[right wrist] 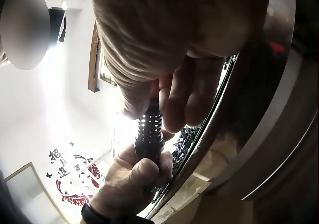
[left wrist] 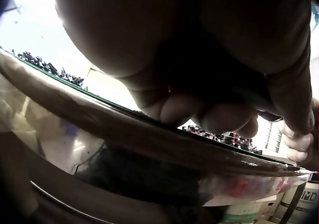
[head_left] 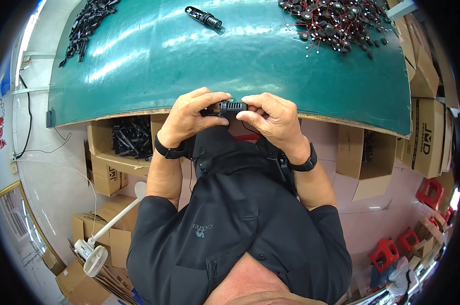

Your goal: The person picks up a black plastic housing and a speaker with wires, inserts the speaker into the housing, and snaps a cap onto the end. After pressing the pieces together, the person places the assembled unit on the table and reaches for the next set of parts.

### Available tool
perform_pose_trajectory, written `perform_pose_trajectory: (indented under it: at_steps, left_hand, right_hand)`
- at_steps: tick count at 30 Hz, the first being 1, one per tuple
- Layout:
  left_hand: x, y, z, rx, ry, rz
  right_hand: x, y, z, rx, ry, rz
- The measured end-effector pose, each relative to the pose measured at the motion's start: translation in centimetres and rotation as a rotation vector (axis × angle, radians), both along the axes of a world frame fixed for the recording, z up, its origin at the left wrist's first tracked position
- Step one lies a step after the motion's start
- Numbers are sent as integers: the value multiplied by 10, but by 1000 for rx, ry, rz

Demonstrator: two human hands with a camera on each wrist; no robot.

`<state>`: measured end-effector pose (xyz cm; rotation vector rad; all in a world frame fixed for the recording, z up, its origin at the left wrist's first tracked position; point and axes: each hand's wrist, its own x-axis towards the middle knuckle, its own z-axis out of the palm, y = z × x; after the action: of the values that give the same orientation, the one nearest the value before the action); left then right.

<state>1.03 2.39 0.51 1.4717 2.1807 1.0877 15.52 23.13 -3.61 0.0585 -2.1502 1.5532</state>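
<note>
Both hands hold one black part with a slotted barrel (head_left: pixel 233 107) at the table's front edge. The left hand (head_left: pixel 193 113) grips its left end between thumb and fingers. At the other end, the right hand (head_left: pixel 273 118) pinches the barrel's tip. The right wrist view shows the perforated barrel (right wrist: pixel 150 129) between the right hand (right wrist: pixel 164 59) above and the left hand (right wrist: pixel 130 181) below. In the left wrist view the left hand (left wrist: pixel 199 49) is dark and hides the part. A similar black housing (head_left: pixel 203 17) lies farther back on the table.
The green table (head_left: pixel 230 61) carries a pile of black pieces (head_left: pixel 90 25) at back left and a heap of wired round parts (head_left: pixel 342 23) at back right. Below the edge are cartons, one with black parts (head_left: pixel 132 137), another (head_left: pixel 365 157) at right. A white fan (head_left: pixel 95 260) stands lower left.
</note>
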Motion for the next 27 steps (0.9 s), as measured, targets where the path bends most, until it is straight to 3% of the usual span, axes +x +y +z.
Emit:
perform_pose_trajectory:
  at_steps: [11, 15, 18, 22, 27]
  left_hand:
    - [-1, 1, -4, 12, -8, 21]
    - [0, 1, -5, 3, 4, 9]
    - [0, 0, -7, -16, 10, 3]
    - [0, 1, -8, -20, 50, -22]
    - [-1, 3, -6, 13, 15, -14]
  right_hand:
    - [5, 0, 5, -23, -56, -8]
    - [8, 0, 11, -138, -184, 9]
    - [9, 3, 13, -469, -378, 79]
    - [5, 11, 10, -667, -477, 152]
    - [5, 9, 5, -592, -421, 135]
